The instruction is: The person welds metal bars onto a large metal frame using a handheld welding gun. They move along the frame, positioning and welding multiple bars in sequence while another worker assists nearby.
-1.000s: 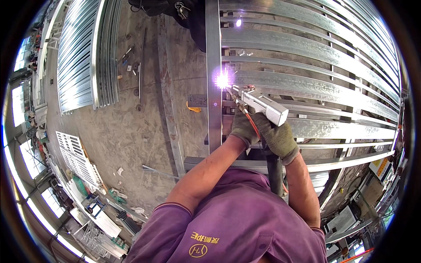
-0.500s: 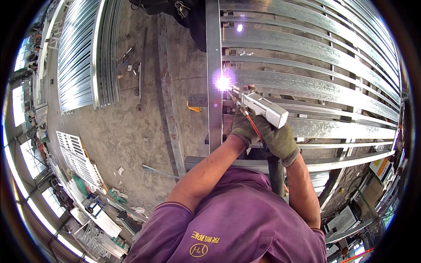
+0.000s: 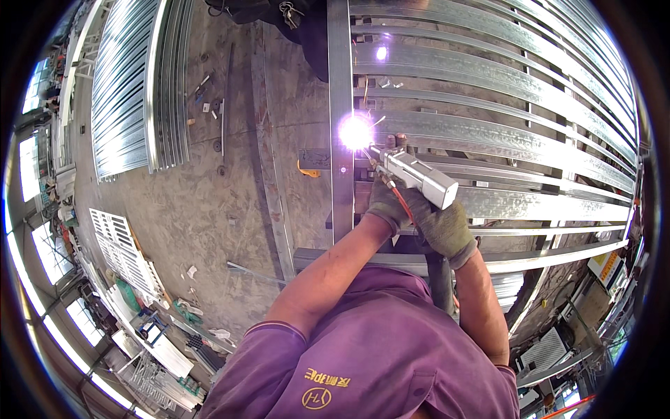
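A silver box-shaped welding gun [image 3: 422, 178] points up and left, its nozzle at a dazzling white-violet weld light [image 3: 356, 132]. The light sits where a long upright metal tube [image 3: 340, 91] meets a crosswise metal bar [image 3: 447, 126]; its glare hides the joint. My right hand [image 3: 450, 230], in a grey-green work glove, is closed around the gun from below. Beside it, my left hand [image 3: 385, 202], gloved too, is closed under the front of the gun, its fingers partly hidden. A thin orange-red hose [image 3: 403, 204] runs along the gun between my hands.
Parallel metal bars fill the right side. Stacked shiny metal profiles [image 3: 125, 91] lie at far left, a white slatted panel [image 3: 125, 251] nearer. A yellow tape measure-like object [image 3: 308, 170] lies left of the upright tube. Dark cloth with keys [image 3: 289, 14] shows at the top.
The weld light looks larger and brighter, with a small streak beside it. The gun has shifted very slightly downward; both hands keep their hold.
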`<state>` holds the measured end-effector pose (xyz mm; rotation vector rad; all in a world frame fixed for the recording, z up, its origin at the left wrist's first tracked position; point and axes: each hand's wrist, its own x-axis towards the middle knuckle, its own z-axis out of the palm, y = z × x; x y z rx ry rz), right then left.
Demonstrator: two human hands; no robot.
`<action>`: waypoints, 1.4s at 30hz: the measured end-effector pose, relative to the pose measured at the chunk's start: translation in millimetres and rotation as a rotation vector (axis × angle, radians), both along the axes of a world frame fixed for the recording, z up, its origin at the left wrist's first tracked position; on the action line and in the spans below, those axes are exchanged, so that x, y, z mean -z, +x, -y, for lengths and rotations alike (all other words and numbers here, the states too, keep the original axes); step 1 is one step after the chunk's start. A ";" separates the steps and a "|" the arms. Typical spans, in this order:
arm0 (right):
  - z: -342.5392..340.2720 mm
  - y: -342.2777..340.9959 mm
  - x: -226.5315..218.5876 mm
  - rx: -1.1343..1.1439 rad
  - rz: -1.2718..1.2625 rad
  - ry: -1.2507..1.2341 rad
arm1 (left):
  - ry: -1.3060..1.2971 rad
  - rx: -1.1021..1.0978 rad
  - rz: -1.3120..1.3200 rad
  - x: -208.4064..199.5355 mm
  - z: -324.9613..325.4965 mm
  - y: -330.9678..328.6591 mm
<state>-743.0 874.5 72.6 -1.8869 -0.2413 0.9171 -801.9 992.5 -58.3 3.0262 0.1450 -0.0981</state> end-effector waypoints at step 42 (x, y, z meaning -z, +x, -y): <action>-26.2 11.8 16.8 0.036 0.166 -0.060 | -0.333 0.060 -0.208 -32.7 -13.1 3.6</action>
